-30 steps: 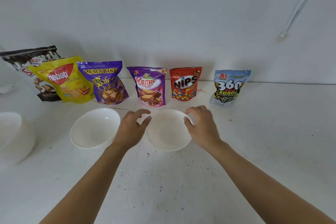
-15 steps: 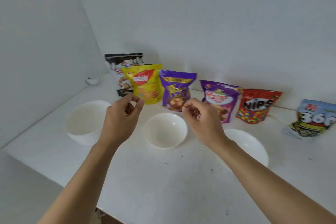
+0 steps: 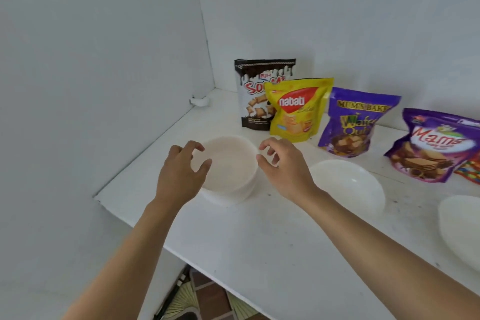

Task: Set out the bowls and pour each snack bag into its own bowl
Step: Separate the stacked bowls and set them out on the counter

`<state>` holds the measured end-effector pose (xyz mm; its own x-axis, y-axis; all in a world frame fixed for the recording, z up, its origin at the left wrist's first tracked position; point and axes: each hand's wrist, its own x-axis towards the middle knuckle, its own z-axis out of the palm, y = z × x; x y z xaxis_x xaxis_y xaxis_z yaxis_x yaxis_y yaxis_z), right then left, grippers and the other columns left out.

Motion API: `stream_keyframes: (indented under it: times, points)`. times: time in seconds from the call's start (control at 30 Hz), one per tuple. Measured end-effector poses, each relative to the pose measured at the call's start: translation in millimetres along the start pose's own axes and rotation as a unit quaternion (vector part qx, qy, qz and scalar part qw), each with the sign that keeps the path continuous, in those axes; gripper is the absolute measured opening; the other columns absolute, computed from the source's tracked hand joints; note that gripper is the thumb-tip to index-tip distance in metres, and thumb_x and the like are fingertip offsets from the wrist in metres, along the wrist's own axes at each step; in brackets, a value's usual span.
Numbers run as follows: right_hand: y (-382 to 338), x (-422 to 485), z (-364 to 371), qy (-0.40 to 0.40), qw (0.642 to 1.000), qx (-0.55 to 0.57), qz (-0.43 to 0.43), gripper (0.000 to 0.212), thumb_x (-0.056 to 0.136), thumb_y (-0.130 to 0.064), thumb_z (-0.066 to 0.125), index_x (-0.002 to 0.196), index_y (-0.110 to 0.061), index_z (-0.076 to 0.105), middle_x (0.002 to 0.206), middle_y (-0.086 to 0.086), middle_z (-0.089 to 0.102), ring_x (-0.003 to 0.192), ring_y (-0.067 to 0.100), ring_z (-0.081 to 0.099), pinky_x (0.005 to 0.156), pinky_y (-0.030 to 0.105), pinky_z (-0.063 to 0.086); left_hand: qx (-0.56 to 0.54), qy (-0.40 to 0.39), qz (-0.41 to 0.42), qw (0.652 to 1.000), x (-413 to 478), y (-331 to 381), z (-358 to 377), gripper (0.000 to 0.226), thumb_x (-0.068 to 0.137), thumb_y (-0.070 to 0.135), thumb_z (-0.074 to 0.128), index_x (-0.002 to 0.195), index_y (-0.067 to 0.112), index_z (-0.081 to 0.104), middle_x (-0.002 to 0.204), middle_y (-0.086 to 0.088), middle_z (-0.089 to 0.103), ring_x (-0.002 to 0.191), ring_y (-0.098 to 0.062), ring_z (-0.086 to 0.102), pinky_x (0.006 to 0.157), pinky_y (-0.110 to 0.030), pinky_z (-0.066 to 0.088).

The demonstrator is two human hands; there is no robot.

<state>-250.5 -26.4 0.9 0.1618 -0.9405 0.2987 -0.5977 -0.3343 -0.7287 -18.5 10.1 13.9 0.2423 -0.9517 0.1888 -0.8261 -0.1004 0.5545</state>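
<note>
A stack of white bowls (image 3: 231, 163) stands near the table's left end. My left hand (image 3: 181, 171) hovers at the stack's left rim and my right hand (image 3: 283, 166) at its right rim, fingers loosely spread, holding nothing. A single white bowl (image 3: 348, 184) sits to the right, and another bowl (image 3: 459, 226) is cut off at the right edge. Behind stand snack bags: a black-and-white bag (image 3: 257, 91), a yellow Nabati bag (image 3: 296, 112), a purple Mum's Bake bag (image 3: 353, 122) and a purple Mama bag (image 3: 436, 148).
The white table (image 3: 259, 241) ends at a left edge beside a white wall (image 3: 91, 86). A small white fitting (image 3: 199, 101) sits in the back corner. A sliver of a red bag (image 3: 470, 171) shows at far right. Tiled floor (image 3: 207, 299) lies below the table's front edge.
The view has swung left. My hands have left the middle bowl and moved left to either side of the bowl stack.
</note>
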Motion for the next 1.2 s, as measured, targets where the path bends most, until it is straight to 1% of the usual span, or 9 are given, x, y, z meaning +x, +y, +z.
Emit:
stream_keyframes:
  times: [0.23,0.4,0.57,0.73,0.9,1.0,1.07,1.13,1.2]
  points:
    - [-8.8,15.7,45.8,-0.064,0.992,-0.072,0.086,0.042,0.087,-0.034,0.072,0.125,-0.026,0.055,0.123,0.0,0.045,0.105,0.018,0.054,0.081,0.031,0.049,0.018,-0.058,0.001,0.998,23.4,-31.3,2.4,0.03,0.083,0.031,0.077,0.109,0.034,0.063,0.107,0.006,0.055,0.084,-0.018,0.064,0.081,-0.036,0.053]
    - [-7.3,19.2,43.9,-0.06,0.989,-0.094,0.094,0.051,0.082,-0.015,0.071,0.13,-0.018,0.059,0.127,-0.003,0.05,0.099,0.017,0.059,0.077,0.027,0.045,-0.021,-0.069,0.004,0.997,28.4,-37.4,3.9,0.041,0.079,0.019,0.075,0.117,0.03,0.065,0.118,0.012,0.061,0.09,-0.018,0.062,0.081,-0.033,0.052]
    - [-10.1,19.6,38.2,-0.053,0.987,-0.11,0.102,0.051,0.083,-0.014,0.069,0.132,-0.021,0.06,0.134,-0.007,0.054,0.107,0.015,0.058,0.084,0.034,0.053,0.003,-0.09,0.009,0.996,32.9,-35.1,4.0,0.05,0.082,0.016,0.07,0.129,0.027,0.06,0.128,0.01,0.062,0.109,-0.019,0.055,0.083,-0.029,0.044]
    - [-15.4,15.8,30.8,-0.032,0.989,-0.127,0.075,0.051,0.086,-0.016,0.065,0.136,-0.023,0.057,0.144,-0.006,0.053,0.126,0.02,0.05,0.101,0.045,0.045,0.005,-0.062,0.046,0.997,31.1,-24.0,-4.4,0.049,0.084,0.015,0.068,0.131,0.026,0.059,0.132,0.012,0.062,0.107,-0.021,0.056,0.09,-0.038,0.048]
    - [-23.8,20.7,3.6,0.025,0.995,-0.079,0.047,0.049,0.085,-0.013,0.067,0.134,-0.02,0.059,0.136,-0.004,0.058,0.115,0.019,0.058,0.087,0.035,0.051,-0.069,-0.051,0.064,0.994,34.8,1.5,-23.6,0.046,0.084,0.013,0.068,0.125,0.031,0.061,0.128,0.02,0.06,0.082,-0.007,0.062,0.078,-0.032,0.052]
    - [-25.1,21.1,-24.0,0.078,0.995,-0.045,0.046,0.04,0.084,-0.012,0.068,0.124,-0.02,0.066,0.124,-0.002,0.066,0.099,0.018,0.063,0.082,0.035,0.054,-0.11,-0.041,0.087,0.989,37.6,31.6,-32.4,0.045,0.085,0.01,0.068,0.124,0.032,0.062,0.125,0.022,0.059,0.081,0.002,0.062,0.078,-0.03,0.053]
    - [-21.2,17.2,-47.8,0.119,0.991,-0.029,0.046,0.029,0.082,-0.01,0.069,0.109,-0.02,0.072,0.104,-0.003,0.071,0.079,0.015,0.065,0.074,0.034,0.054,-0.135,-0.035,0.102,0.985,37.6,54.8,-33.0,0.045,0.085,0.01,0.068,0.123,0.033,0.063,0.12,0.025,0.059,0.08,0.004,0.062,0.073,-0.023,0.052]
    - [-14.4,7.8,-74.7,0.154,0.986,-0.022,0.051,0.024,0.081,-0.009,0.07,0.101,-0.02,0.074,0.086,-0.008,0.068,0.067,0.009,0.061,0.067,0.028,0.048,-0.158,-0.041,0.119,0.98,34.9,80.3,-28.4,0.046,0.085,0.01,0.069,0.123,0.034,0.063,0.113,0.028,0.058,0.08,0.004,0.063,0.066,-0.014,0.048]
    - [-4.3,-6.1,-103.3,0.181,0.982,-0.012,0.056,0.023,0.08,-0.008,0.07,0.1,-0.019,0.074,0.082,-0.01,0.066,0.066,0.007,0.059,0.067,0.024,0.048,-0.169,-0.058,0.141,0.974,30.2,107.7,-17.2,0.049,0.086,0.009,0.071,0.127,0.033,0.063,0.118,0.021,0.059,0.081,-0.003,0.065,0.064,-0.01,0.047]
